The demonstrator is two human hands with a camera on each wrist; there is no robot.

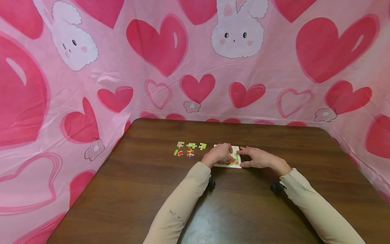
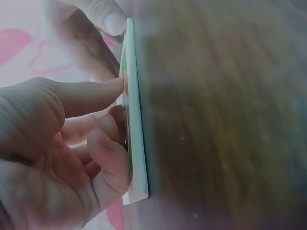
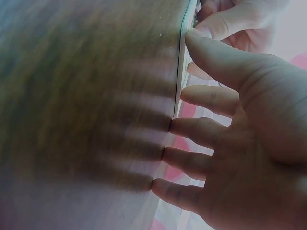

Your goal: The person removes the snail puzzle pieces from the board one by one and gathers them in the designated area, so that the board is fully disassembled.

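A thin puzzle board (image 1: 236,149) with a white border and a green and red picture lies flat on the table. My left hand (image 1: 218,154) is over its left half, covering part of the picture. In the left wrist view, the thumb is extended and its tip presses the board's face, while the bent fingers touch the face lower down. My right hand (image 1: 259,158) is at the board's right edge. The right wrist view shows its fingers spread, with fingertips on the table and the thumb (image 3: 220,60) against the board's edge.
Several loose jigsaw pieces (image 1: 191,145), green with red and other bright colours, lie left of the board in two rows. The brown wooden table (image 1: 146,189) runs back to a pink cloth (image 1: 210,67) with hearts and rabbits. A dark wrist device (image 1: 277,188) shows under the right sleeve.
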